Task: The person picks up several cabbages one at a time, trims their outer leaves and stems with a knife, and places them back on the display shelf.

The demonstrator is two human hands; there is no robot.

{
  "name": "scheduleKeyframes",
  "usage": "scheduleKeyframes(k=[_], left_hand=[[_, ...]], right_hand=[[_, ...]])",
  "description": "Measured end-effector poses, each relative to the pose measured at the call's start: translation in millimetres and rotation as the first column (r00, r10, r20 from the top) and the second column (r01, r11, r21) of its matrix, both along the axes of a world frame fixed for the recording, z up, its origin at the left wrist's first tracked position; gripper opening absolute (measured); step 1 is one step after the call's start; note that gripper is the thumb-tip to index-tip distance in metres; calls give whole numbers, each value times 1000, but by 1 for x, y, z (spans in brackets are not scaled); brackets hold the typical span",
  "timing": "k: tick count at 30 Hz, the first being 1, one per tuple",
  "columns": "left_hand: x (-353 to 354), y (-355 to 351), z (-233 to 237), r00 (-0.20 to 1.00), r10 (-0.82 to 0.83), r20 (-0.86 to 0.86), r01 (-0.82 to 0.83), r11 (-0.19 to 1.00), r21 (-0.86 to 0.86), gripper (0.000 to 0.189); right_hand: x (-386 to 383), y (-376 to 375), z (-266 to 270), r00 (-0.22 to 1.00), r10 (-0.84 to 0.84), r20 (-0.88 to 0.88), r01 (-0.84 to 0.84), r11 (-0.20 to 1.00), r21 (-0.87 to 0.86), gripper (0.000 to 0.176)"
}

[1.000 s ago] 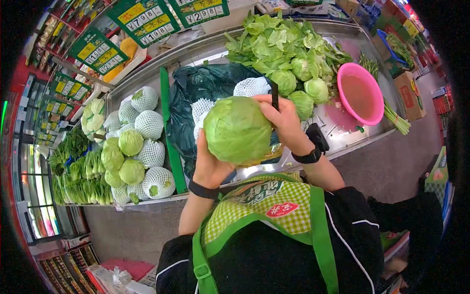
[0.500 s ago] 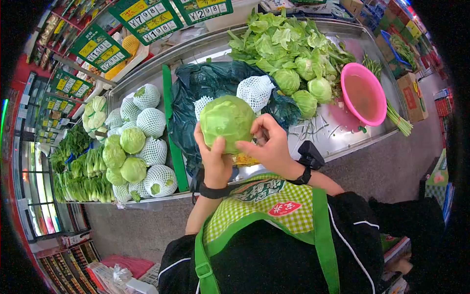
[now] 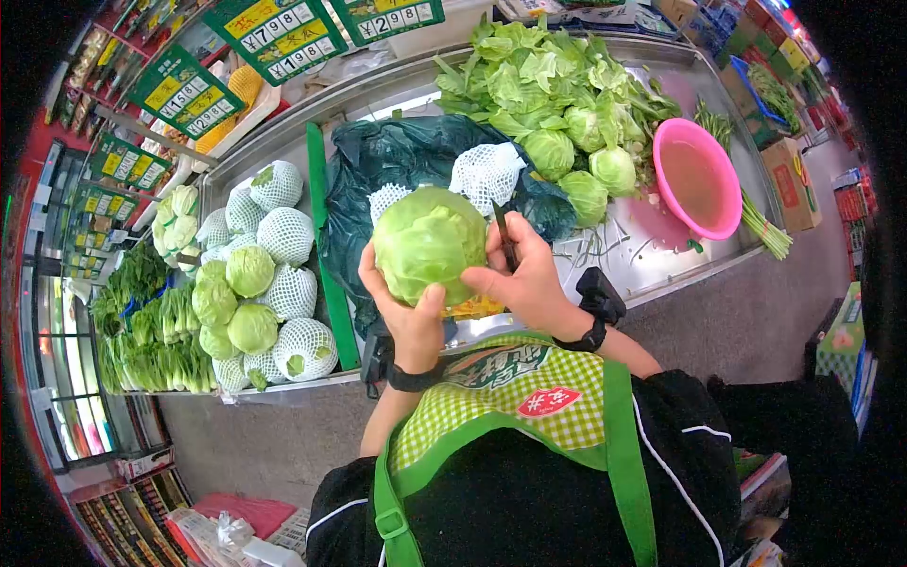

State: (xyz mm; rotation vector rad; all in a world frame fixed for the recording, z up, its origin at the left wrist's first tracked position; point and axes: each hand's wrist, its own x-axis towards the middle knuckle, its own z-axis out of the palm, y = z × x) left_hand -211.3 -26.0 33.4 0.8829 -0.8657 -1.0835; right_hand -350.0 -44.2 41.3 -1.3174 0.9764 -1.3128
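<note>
A round green cabbage (image 3: 430,244) is held up in front of the apron, over the tray's near edge. My left hand (image 3: 412,319) cups it from the left and below, thumb on its near side. My right hand (image 3: 529,283) is closed on a small dark knife (image 3: 504,236) at the cabbage's right side; the blade points up and away. Behind the cabbage lies a dark green plastic bag (image 3: 378,156) with white foam nets (image 3: 487,175) on it.
Netted and bare cabbages (image 3: 253,328) are piled left of a green divider (image 3: 331,274). Loose leaves and cabbages (image 3: 548,85) lie at the back right, beside a pink basin (image 3: 697,180) of murky water. Green price signs (image 3: 274,38) hang at the back left.
The cabbage has turned in my hands and shifted slightly left. The knife blade now shows above my right hand, where it was not visible before.
</note>
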Motion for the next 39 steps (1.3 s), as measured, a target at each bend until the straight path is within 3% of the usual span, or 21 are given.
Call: scheduleKeyframes(k=[4, 8, 11, 13, 17, 19, 23, 26, 29, 31, 35, 37, 39], left_hand=[[4, 0, -4, 1000, 9, 11, -9, 1000, -27, 87], [4, 3, -5, 1000, 27, -1, -27, 1000, -9, 87], [3, 3, -3, 998, 39, 45, -38, 998, -43, 84], [2, 4, 0, 997, 42, -72, -44, 999, -16, 80], [1, 4, 4, 992, 59, -113, -59, 998, 11, 80], [1, 4, 1, 990, 126, 68, -130, 990, 54, 81], [3, 4, -2, 986, 136, 100, -135, 991, -15, 82], [3, 5, -4, 973, 177, 147, -173, 984, -36, 83], [2, 6, 1, 962, 207, 176, -198, 978, -70, 85], [4, 7, 3, 896, 261, 360, -218, 964, -155, 89], [1, 9, 6, 901, 267, 341, -229, 962, -150, 91], [7, 9, -1, 746, 350, 567, -251, 936, -248, 92], [8, 10, 0, 713, 371, 596, -253, 928, -274, 91]], right_hand=[[2, 2, -2, 988, 27, 155, -29, 1000, 10, 32], [0, 12, 3, 994, 39, 106, -47, 997, 67, 29], [0, 11, 0, 996, 61, 70, -59, 998, -28, 28], [0, 10, 0, 979, 58, 196, -75, 994, 80, 28], [1, 16, -2, 983, 18, 183, -29, 998, 58, 28], [2, 18, 5, 999, 1, 46, -1, 1000, -7, 25], [-1, 15, 5, 992, 5, 129, -14, 998, 64, 24], [-5, 15, 7, 1000, 27, -5, -26, 983, 180, 20], [-2, 13, 0, 997, -78, 9, 78, 996, 43, 16], [-4, 13, 4, 948, -214, -237, 155, 957, -246, 14], [-2, 17, 12, 924, -247, -293, 172, 950, -261, 15], [-2, 15, 8, 888, -331, -320, 174, 885, -432, 13], [0, 13, 5, 869, -363, -337, 187, 870, -456, 12]])
